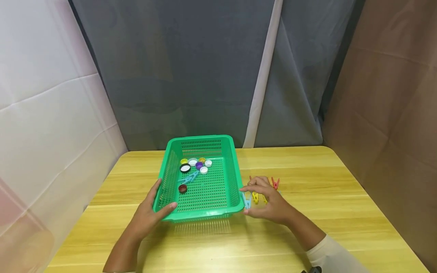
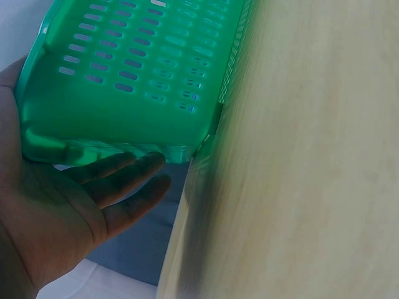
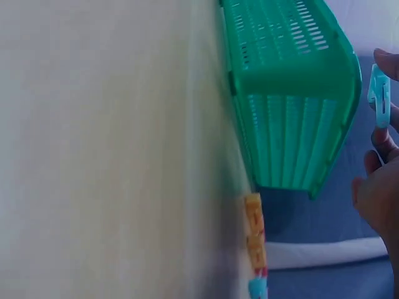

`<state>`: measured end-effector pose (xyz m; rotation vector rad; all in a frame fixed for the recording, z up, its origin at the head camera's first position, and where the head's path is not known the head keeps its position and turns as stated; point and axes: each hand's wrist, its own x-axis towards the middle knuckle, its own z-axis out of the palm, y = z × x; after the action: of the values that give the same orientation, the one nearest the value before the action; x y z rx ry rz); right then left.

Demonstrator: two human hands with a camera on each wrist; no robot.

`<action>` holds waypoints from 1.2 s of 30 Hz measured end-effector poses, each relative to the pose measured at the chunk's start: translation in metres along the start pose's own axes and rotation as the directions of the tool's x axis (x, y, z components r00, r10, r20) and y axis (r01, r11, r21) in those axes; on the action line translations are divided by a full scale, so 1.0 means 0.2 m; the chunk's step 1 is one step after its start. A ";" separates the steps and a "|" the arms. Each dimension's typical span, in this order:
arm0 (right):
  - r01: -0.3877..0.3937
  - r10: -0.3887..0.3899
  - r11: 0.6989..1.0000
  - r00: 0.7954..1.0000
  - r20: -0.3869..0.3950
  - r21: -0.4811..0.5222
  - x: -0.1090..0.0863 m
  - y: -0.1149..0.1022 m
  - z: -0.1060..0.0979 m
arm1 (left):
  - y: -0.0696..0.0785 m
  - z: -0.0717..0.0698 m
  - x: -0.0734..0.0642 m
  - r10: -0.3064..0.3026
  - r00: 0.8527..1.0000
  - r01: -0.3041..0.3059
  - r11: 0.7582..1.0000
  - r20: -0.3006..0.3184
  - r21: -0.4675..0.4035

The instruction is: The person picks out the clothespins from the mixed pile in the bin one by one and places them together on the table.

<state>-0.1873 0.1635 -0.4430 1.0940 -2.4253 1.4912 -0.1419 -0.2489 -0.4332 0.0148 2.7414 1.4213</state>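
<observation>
A green plastic basket [image 1: 208, 215] is on the table. My left hand [image 1: 145, 216] holds its near left corner, thumb over the rim and fingers along the outside wall [image 2: 112, 131]. Just outside the near right corner, my right hand [image 1: 271, 203] pinches a light blue clothespin [image 1: 247, 203] between thumb and fingers; the right wrist view shows this clothespin [image 3: 380, 96] raised off the table. Inside the basket lie another blue clothespin [image 1: 189, 177], a dark red cap [image 1: 183, 189], a black-rimmed cap [image 1: 185, 168], a purple cap [image 1: 199, 165] and several white and yellow caps.
Right of the basket, partly behind my right hand, are yellow clothespins [image 1: 255, 198] and a red clothespin [image 1: 275, 183]. The wooden table [image 1: 218, 250] reaches back to a grey curtain [image 1: 191, 76]. Fabric walls stand on the left and right.
</observation>
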 end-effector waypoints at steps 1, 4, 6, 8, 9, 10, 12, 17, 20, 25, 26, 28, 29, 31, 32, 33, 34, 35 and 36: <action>-0.007 0.007 1.000 1.000 -0.008 -0.006 -0.02 0.01 -0.01 | 0.00 0.00 0.00 -0.003 1.000 0.003 1.000 0.000 0.001; -0.030 0.029 0.999 0.999 -0.029 -0.039 -0.06 0.03 -0.04 | 0.00 0.00 0.00 -0.005 1.000 0.005 1.000 0.003 0.007; -0.036 0.034 0.998 0.999 -0.037 -0.059 -0.08 0.05 -0.05 | 0.00 0.00 0.00 -0.008 1.000 0.007 1.000 0.004 0.010; -0.042 0.039 0.997 0.998 -0.045 -0.071 -0.10 0.07 -0.07 | 0.00 0.00 0.00 -0.009 1.000 0.009 1.000 0.001 0.012; -0.050 0.046 0.996 0.998 -0.051 -0.075 -0.11 0.08 -0.08 | 0.00 0.00 0.00 -0.010 1.000 0.010 1.000 0.001 0.012; -0.055 0.051 0.995 0.997 -0.055 -0.078 -0.12 0.08 -0.09 | 0.00 0.00 0.00 -0.010 1.000 0.010 1.000 0.000 0.013; -0.071 0.065 0.994 0.996 -0.059 -0.087 -0.13 0.11 -0.11 | 0.01 0.00 0.00 -0.008 1.000 0.008 1.000 -0.001 0.012; -0.100 0.094 0.988 0.994 -0.048 -0.119 -0.16 0.18 -0.13 | 0.00 0.00 0.00 -0.002 1.000 0.002 1.000 -0.003 0.012; -0.134 0.132 0.984 0.991 -0.027 -0.119 -0.17 0.21 -0.12 | 0.00 0.00 0.00 -0.001 1.000 0.001 1.000 -0.007 0.012; -0.229 0.236 0.963 0.971 0.032 -0.139 -0.19 0.21 -0.10 | -0.01 0.01 0.00 0.007 1.000 -0.007 1.000 -0.008 0.009; -0.237 0.247 0.959 0.968 0.046 -0.153 -0.19 0.21 -0.10 | -0.01 0.01 0.00 0.008 1.000 -0.008 1.000 -0.007 0.008; -0.248 0.264 0.953 0.962 0.072 -0.175 -0.20 0.21 -0.09 | -0.01 0.01 0.00 0.007 1.000 -0.007 1.000 -0.008 0.010; -0.250 0.268 0.950 0.960 0.081 -0.188 -0.20 0.21 -0.09 | -0.01 0.01 0.00 0.006 1.000 -0.006 1.000 -0.009 0.011; -0.236 0.264 0.943 0.960 0.095 -0.235 -0.19 0.21 -0.08 | -0.01 0.01 0.00 0.006 1.000 -0.006 1.000 -0.011 0.010; -0.228 0.261 0.938 0.960 0.099 -0.261 -0.19 0.21 -0.08 | -0.01 0.01 0.00 0.006 1.000 -0.006 1.000 -0.012 0.009; -0.227 0.263 0.934 0.960 0.101 -0.275 -0.19 0.21 -0.08 | -0.01 0.01 0.00 0.006 1.000 -0.006 1.000 -0.013 0.008; -0.229 0.268 0.930 0.958 0.104 -0.287 -0.19 0.21 -0.07 | -0.01 0.01 0.00 0.006 1.000 -0.006 1.000 -0.012 0.006; -0.230 0.272 0.927 0.956 0.108 -0.296 -0.19 0.21 -0.07 | -0.01 0.01 0.00 0.006 1.000 -0.006 1.000 -0.013 0.006; -0.231 0.275 0.926 0.955 0.113 -0.300 -0.19 0.21 -0.07 | -0.01 0.00 0.01 0.006 1.000 -0.006 1.000 -0.013 0.005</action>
<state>-0.1892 0.2051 -0.4832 0.8909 -2.8687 1.0957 -0.1428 -0.2496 -0.4357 0.0147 2.7574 1.4213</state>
